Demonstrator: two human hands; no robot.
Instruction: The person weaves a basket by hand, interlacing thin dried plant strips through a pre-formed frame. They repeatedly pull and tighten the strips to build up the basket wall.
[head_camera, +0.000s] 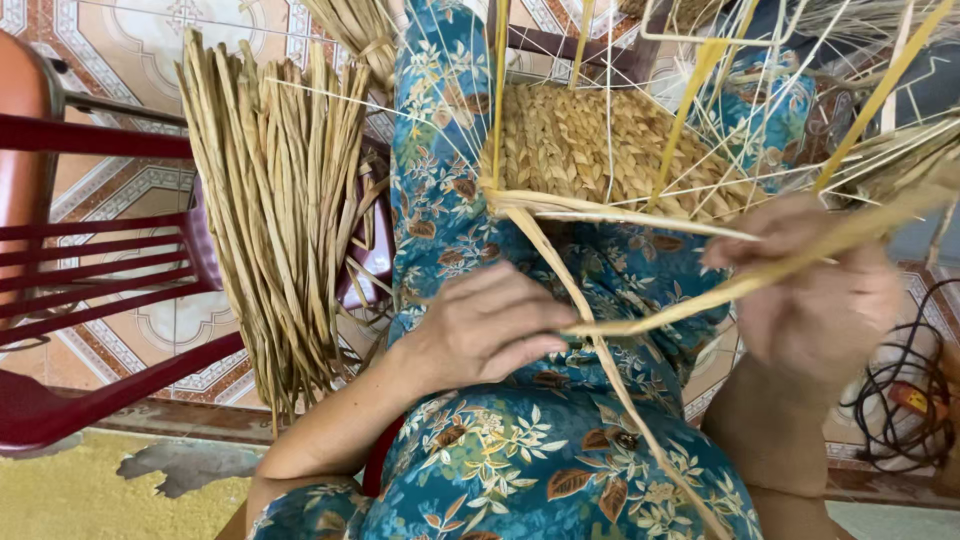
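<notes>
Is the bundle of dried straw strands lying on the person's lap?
No, the straw bundle leans against the red chair, left of the lap.

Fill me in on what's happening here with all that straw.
A person in a blue floral garment is weaving a basket-like piece that rests on their lap. The left hand pinches a flat pale strand, and the right hand, blurred, holds the same strand farther along. Thin uprights stick out of the woven part. A bundle of dried fibre strips leans on a red plastic chair beside the left hand.
</notes>
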